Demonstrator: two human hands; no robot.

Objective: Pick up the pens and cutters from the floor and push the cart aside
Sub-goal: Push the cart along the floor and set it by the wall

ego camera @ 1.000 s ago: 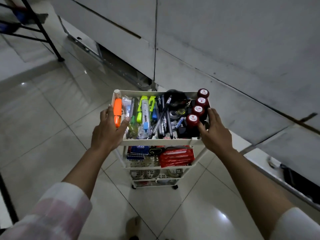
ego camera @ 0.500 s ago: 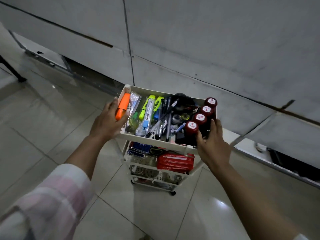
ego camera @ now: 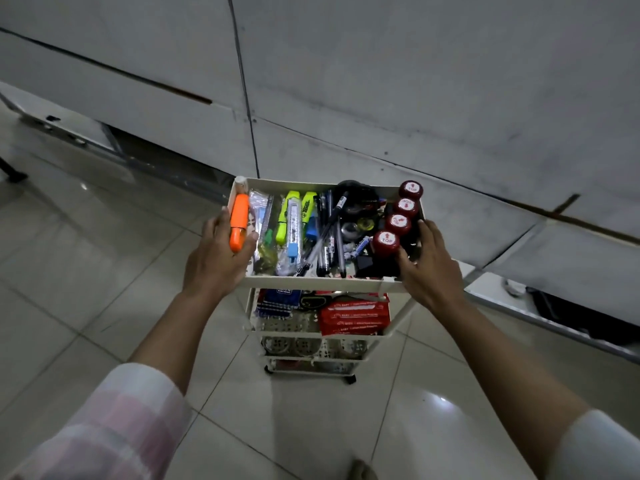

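Observation:
A white three-tier wheeled cart [ego camera: 311,283] stands on the tiled floor close to a grey wall. Its top tray holds dark pens [ego camera: 327,237], a blue-tipped cutter [ego camera: 294,230], yellow highlighters [ego camera: 284,216], an orange marker [ego camera: 239,221] and several red-capped bottles [ego camera: 386,241]. My left hand [ego camera: 216,258] grips the tray's left rim beside the orange marker. My right hand [ego camera: 429,266] grips the right rim next to the red caps. No pens or cutters show on the floor.
The grey wall panels [ego camera: 381,98] rise right behind the cart. The middle shelf carries red packets [ego camera: 353,315] and a blue pack [ego camera: 280,299]. A dark tray [ego camera: 571,317] lies along the wall at right. A black stand foot [ego camera: 14,174] sits far left.
The cart has rolled toward the wall with both hands on its rim, and the view has swung right; the black stand at far left has nearly left the frame.

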